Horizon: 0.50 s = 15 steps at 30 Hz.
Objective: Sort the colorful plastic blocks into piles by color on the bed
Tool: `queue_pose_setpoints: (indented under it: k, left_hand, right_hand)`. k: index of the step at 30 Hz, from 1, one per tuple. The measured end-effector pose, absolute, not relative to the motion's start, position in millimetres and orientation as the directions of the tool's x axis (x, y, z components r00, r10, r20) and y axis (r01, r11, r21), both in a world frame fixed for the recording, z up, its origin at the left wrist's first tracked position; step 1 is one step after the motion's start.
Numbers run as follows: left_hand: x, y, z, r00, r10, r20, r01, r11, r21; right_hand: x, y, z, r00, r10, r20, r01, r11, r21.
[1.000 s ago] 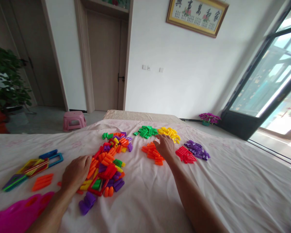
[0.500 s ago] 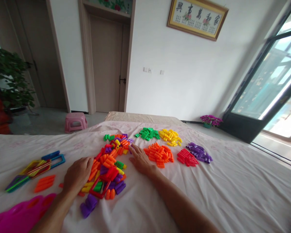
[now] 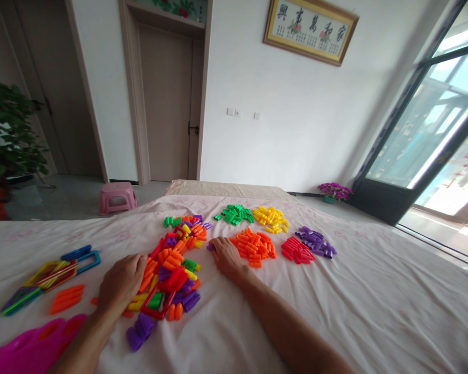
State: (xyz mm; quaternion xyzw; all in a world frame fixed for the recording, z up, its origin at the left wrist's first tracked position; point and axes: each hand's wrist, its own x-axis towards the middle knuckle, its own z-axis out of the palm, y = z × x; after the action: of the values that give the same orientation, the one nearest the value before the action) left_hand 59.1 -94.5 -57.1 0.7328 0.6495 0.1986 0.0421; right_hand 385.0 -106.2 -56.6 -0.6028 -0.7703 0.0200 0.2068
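A mixed pile of small plastic toy pieces (image 3: 171,257), in orange, purple, red, yellow and green, lies on the cloth between my hands. Along its left side rests my left hand (image 3: 121,280), its fingers curled down and their tips hidden. My right hand (image 3: 226,257) is right of the pile, palm down, pinching a purple piece (image 3: 210,247) at its fingertips. Close beside this hand lies a heap of orange pieces (image 3: 255,245). Sorted heaps of green (image 3: 236,214), yellow (image 3: 271,219), red (image 3: 297,250) and purple pieces (image 3: 315,241) surround it.
Left of my left hand lie flat colored frame pieces (image 3: 49,275) and an orange piece group (image 3: 67,298). A magenta plastic item (image 3: 31,345) is at the lower left. The wrinkled bedsheet (image 3: 374,311) covers the surface. Beyond it stands a pink stool (image 3: 118,198).
My right hand's fingers have drawn together around the purple piece just off the pile. My left hand stays by the pile. The whole view has shifted slightly.
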Motion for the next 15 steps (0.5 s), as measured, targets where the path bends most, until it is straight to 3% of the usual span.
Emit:
queue_pose_setpoints:
  k: [15]
  left_hand:
    - [48, -83, -70, 0.101, 0.97, 0.219, 0.885, -0.189, 0.425]
  right_hand:
    - [386, -133, -44, -0.229, 0.945, 0.234, 0.91, 0.293, -0.292]
